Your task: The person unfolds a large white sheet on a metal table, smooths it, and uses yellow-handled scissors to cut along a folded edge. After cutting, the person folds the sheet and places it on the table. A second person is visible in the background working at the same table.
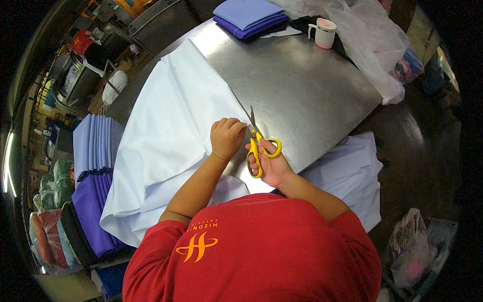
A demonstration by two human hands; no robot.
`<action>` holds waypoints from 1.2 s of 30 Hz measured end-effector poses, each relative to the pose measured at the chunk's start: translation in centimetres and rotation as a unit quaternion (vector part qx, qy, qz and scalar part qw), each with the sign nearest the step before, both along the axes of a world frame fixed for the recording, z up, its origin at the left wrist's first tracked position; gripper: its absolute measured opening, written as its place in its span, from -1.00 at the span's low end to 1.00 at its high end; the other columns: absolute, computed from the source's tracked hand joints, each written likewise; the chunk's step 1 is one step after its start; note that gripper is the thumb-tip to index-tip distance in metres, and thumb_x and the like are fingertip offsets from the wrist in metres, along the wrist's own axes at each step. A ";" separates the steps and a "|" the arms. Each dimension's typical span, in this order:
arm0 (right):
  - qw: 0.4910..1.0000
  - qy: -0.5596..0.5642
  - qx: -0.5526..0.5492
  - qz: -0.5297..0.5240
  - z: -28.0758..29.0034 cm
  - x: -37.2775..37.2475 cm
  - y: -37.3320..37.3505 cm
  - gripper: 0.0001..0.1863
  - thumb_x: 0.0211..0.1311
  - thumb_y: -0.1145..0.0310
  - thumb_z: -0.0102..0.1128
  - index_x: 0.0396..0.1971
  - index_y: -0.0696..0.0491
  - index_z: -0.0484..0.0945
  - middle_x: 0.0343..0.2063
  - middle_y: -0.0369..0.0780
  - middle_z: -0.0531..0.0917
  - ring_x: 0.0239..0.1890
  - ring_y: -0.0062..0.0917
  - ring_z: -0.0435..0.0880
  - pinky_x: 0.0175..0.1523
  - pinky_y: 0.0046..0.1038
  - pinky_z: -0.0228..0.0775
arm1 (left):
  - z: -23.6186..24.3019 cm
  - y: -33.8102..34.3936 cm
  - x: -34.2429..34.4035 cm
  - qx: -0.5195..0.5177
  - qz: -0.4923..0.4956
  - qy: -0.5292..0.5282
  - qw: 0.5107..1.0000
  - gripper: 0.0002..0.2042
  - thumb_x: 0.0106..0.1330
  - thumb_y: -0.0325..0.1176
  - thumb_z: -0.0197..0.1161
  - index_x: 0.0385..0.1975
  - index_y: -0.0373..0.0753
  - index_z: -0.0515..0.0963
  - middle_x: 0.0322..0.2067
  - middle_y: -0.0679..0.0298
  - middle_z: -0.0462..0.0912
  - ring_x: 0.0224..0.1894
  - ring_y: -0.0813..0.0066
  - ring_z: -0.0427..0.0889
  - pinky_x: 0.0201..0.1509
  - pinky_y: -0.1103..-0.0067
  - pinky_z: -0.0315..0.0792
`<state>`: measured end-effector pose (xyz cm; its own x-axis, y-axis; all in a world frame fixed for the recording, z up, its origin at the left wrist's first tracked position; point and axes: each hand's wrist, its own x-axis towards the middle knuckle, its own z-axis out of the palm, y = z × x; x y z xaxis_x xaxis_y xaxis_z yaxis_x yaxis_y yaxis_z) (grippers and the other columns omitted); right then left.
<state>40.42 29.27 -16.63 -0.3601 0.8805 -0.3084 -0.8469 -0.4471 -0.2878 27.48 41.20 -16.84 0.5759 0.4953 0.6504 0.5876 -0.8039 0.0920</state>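
Close trimming work at the cloth's edge appears to be under way. The broad, smooth white fabric cloth (171,110) spreads mostly to the left of and beyond the left hand (228,137), draped over the grey metal table (312,90). That hand's fingers are curled and pinched together, apparently on the cloth's right edge. Just beside it, the right hand (275,171) is closed around the loops of yellow-handled metal scissors (254,134), their handles spread and blades pointing away from the body. Whether a cut is complete there cannot be told, nor how much edge is left; the main cloth lies loose and unfolded. A second crumpled white fabric cloth (352,176) hangs to the right of the right hand, also unfolded. Well left of the left hand, light-blue folded cloths (93,146) and purple folded cloths (93,211) stand neatly stacked.
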 end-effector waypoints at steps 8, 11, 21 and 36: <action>0.999 -0.026 -0.012 -0.032 0.4 -0.8 -0.8 -0.59 0.17 -0.07 0.05 -0.24 -0.01 0.42 -0.63 -0.32 0.44 -0.68 -0.63 0.35 -0.56 -0.61 0.18 | 0.5 -0.4 0.0 -0.002 -0.006 -0.008 1.000 -0.89 -0.06 -0.39 0.28 -0.50 -0.05 0.55 -0.48 0.43 0.56 -0.41 0.42 0.52 -0.34 0.48 0.33; 0.999 -0.039 0.013 -0.033 0.7 -0.9 -1.0 -0.56 0.18 -0.08 0.02 -0.21 0.01 0.41 -0.61 -0.32 0.44 -0.67 -0.63 0.36 -0.55 -0.62 0.20 | 0.6 -0.5 0.0 0.000 -0.008 -0.013 1.000 -0.89 -0.06 -0.39 0.28 -0.50 -0.05 0.55 -0.49 0.44 0.55 -0.42 0.43 0.51 -0.33 0.49 0.32; 1.000 0.001 0.019 -0.007 1.4 -0.7 -0.7 -0.45 0.17 -0.19 -0.09 -0.13 0.01 0.35 -0.56 -0.31 0.44 -0.60 -0.60 0.41 -0.50 -0.59 0.24 | 0.7 -0.5 -0.3 0.009 -0.004 -0.022 1.000 -0.88 -0.08 -0.39 0.29 -0.50 -0.04 0.55 -0.50 0.46 0.55 -0.43 0.46 0.51 -0.32 0.51 0.31; 0.998 -0.043 0.007 -0.055 0.8 -1.5 -1.3 -0.54 0.17 -0.12 0.04 -0.24 0.01 0.42 -0.64 -0.37 0.39 -0.70 -0.70 0.29 -0.62 -0.66 0.12 | 0.8 -1.0 -0.4 -0.004 -0.015 -0.021 1.000 -0.88 -0.09 -0.40 0.29 -0.51 -0.06 0.57 -0.51 0.43 0.56 -0.44 0.41 0.52 -0.34 0.48 0.33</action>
